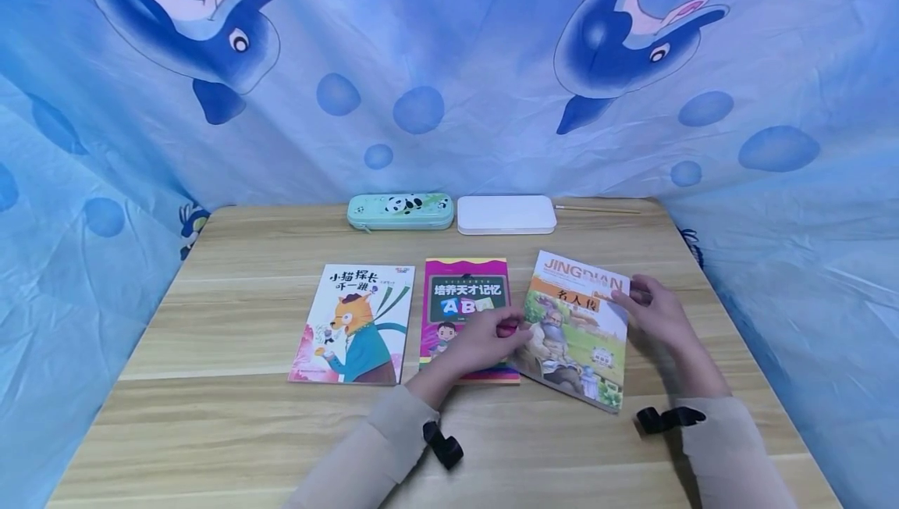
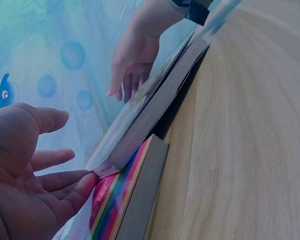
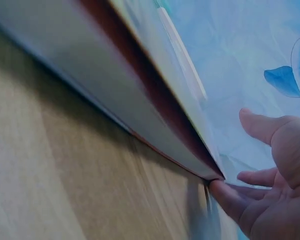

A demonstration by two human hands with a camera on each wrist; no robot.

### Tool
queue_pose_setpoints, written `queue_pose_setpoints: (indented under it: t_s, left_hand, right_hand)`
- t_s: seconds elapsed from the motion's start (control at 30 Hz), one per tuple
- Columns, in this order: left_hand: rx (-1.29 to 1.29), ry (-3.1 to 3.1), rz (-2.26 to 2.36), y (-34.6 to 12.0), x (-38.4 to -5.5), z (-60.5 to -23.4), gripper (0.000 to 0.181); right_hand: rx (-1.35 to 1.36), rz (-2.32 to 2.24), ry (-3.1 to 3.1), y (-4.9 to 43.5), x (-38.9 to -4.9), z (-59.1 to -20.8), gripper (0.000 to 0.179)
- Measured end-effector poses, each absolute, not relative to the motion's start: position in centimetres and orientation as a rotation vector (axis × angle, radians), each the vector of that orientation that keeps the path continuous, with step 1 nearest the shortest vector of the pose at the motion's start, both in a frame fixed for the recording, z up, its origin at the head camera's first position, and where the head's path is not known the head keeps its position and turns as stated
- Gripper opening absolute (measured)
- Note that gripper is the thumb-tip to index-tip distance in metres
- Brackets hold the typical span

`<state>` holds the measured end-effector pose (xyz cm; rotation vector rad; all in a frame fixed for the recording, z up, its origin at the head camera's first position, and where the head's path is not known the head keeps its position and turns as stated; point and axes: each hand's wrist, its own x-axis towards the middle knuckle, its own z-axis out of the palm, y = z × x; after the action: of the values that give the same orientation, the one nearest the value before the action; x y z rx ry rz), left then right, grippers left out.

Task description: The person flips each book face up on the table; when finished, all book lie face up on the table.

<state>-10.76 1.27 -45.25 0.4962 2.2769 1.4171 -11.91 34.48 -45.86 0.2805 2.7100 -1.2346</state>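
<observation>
A book with an orange band and a garden picture [image 1: 577, 337] lies slanted between my two hands, its left edge overlapping a pink ABC book [image 1: 463, 286]. My left hand [image 1: 485, 341] reaches across the pink book, fingertips touching the garden book's left edge. In the left wrist view its thumb [image 2: 52, 120] stands off the cover, and a dark gap shows beneath the garden book. My right hand [image 1: 660, 312] is at the upper right edge. In the right wrist view its fingertips [image 3: 222, 192] meet the lower edge of the book, the thumb [image 3: 260, 127] apart.
A fox-cover book [image 1: 361, 329] lies on the wooden table [image 1: 211, 322] at left. Along the back edge sit a green panda pencil case [image 1: 400, 212], a white case [image 1: 506, 215] and a thin stick [image 1: 600, 210]. Blue dolphin cloth [image 1: 477, 40] hangs behind.
</observation>
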Motion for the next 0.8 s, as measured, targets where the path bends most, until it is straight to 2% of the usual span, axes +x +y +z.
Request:
queue_pose_setpoints:
  t_s: [0.3,0.53,0.8]
  left_hand:
    - [0.478,2.177,1.462,2.9,-9.7,-45.3,0.053]
    - [0.489,2.174,1.458,3.3,-9.2,-45.5,0.054]
    - [0.542,2.195,1.451,3.4,-9.0,-45.6,0.052]
  right_hand:
    - [0.046,-1.28,2.662,34.9,-13.0,-46.3,0.083]
    - [0.105,-1.271,2.706,35.5,-12.5,-46.2,0.067]
    - [0.086,-1.245,2.701,35.3,-12.5,-46.2,0.069]
